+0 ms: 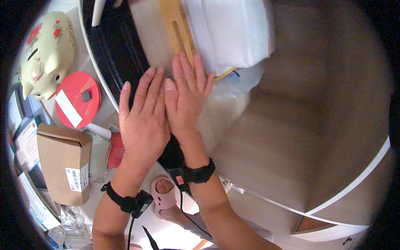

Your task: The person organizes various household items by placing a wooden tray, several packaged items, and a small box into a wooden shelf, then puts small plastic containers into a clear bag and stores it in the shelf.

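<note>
My left hand (145, 115) lies palm down with its fingers stretched forward, over the black ridged surface (107, 47) and the edge of a beige panel (150, 31). Its thumb side is against my right hand (186, 97), which is also palm down with fingers spread. The right fingertips rest at the near end of a yellowish wooden piece with a long slot (179, 29). Neither hand is closed around anything. Beyond the right fingers sits a bulky white fabric-like bundle (231, 31), with a clear plastic bag (240, 82) under its near edge.
To the left are a ceramic piggy bank (47, 59), a red round box (78, 100), a cardboard box (62, 162) and small glass items (72, 215). A brown wooden cabinet surface (297, 125) spans the right. Below, a foot wears a pink clog (164, 193).
</note>
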Action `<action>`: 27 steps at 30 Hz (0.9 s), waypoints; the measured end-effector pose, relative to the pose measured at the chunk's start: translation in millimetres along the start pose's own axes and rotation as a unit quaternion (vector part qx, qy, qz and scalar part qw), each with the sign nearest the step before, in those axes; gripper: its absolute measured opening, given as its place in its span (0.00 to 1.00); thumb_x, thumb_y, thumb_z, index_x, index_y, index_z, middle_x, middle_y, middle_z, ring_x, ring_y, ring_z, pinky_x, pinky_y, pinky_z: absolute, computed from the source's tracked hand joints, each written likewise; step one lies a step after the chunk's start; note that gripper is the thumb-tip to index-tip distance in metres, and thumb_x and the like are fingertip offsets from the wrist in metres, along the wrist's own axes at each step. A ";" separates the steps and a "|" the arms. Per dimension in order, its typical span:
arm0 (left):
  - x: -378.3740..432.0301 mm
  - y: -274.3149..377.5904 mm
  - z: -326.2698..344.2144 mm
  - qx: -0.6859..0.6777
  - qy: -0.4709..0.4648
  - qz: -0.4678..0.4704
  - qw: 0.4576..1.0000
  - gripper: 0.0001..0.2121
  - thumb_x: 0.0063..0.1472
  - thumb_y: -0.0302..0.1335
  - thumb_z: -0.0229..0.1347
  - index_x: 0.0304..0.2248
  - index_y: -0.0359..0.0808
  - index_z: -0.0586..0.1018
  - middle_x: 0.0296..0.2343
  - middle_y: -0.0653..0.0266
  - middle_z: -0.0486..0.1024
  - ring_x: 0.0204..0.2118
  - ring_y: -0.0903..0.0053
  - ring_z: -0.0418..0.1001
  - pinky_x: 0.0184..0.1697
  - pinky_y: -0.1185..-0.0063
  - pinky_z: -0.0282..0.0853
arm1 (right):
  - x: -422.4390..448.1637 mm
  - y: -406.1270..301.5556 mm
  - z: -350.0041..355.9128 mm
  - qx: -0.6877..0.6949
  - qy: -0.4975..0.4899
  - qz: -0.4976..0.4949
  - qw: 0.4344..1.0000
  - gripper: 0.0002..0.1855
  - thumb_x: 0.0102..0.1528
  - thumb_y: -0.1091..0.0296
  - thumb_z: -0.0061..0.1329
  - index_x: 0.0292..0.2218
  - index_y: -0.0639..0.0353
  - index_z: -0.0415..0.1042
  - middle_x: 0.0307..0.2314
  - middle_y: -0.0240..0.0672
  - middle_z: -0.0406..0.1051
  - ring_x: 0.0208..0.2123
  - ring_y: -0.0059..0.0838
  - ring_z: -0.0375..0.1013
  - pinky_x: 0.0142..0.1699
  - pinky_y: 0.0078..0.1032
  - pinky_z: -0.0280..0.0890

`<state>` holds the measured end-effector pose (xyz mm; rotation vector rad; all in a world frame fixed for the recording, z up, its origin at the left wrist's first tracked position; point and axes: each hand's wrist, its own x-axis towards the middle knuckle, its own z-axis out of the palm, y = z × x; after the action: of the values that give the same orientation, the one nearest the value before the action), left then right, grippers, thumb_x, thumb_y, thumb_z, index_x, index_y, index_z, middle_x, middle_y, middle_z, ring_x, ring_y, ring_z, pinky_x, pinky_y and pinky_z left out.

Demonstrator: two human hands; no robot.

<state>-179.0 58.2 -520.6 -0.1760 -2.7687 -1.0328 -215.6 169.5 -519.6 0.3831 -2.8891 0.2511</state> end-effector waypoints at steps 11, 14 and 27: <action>-2.1 -4.1 7.0 -0.024 0.008 -0.034 0.999 0.19 0.54 0.27 0.45 0.46 0.36 0.71 0.51 0.69 0.65 0.57 0.75 0.58 0.60 0.68 0.43 | 7.5 2.1 6.8 -0.080 -0.013 0.019 0.997 0.27 0.57 0.55 0.34 0.55 0.55 0.60 0.56 0.30 0.55 0.61 0.44 0.44 0.60 0.54 0.22; -1.2 -4.5 4.9 -0.041 0.021 -0.038 0.998 0.18 0.54 0.26 0.45 0.45 0.36 0.72 0.50 0.68 0.66 0.56 0.75 0.59 0.60 0.69 0.45 | 9.9 0.3 9.9 -0.108 0.005 0.040 0.993 0.28 0.57 0.54 0.35 0.55 0.56 0.59 0.56 0.31 0.55 0.61 0.46 0.43 0.60 0.55 0.21; -1.4 -7.7 3.3 -0.087 0.049 -0.025 0.995 0.17 0.50 0.24 0.48 0.42 0.32 0.75 0.47 0.63 0.69 0.54 0.74 0.62 0.59 0.72 0.48 | 28.2 15.0 19.6 -0.146 0.021 0.078 0.986 0.31 0.55 0.54 0.38 0.56 0.60 0.56 0.56 0.37 0.55 0.61 0.47 0.41 0.58 0.56 0.24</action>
<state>-179.4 54.5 -528.2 -0.0783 -2.6085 -1.2600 -250.0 173.3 -533.9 0.0989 -2.8561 -0.1399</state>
